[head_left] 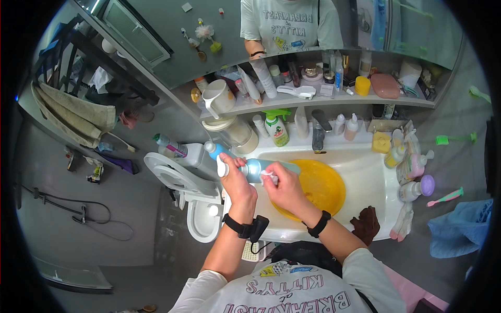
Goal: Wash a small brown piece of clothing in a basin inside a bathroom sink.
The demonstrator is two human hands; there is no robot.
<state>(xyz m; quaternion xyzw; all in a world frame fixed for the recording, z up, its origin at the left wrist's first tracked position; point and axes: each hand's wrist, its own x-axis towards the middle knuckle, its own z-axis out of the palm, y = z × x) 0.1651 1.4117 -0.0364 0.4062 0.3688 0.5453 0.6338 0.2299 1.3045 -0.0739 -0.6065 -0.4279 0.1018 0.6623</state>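
A light blue bottle [253, 170] lies sideways above the left part of the white basin. My left hand [238, 183] is closed around its left end, where a white piece [223, 168] shows by the thumb. Past those fingers sticks out a bright blue cylinder [213, 149]; whether it belongs to the same bottle, I cannot tell. My right hand [286, 189] pinches a crumpled white wipe [269, 178] against the bottle's side. Below and to the right, a round yellow washbasin [331, 183] sits inside the sink [369, 194], partly hidden by my right hand and forearm.
A dark faucet [318, 136] stands at the sink's back. Several bottles, among them a green spray bottle [276, 130], line the ledge below a crowded shelf [334, 103]. A toilet [204, 220] is at left. A brown cloth [366, 225] hangs over the front rim.
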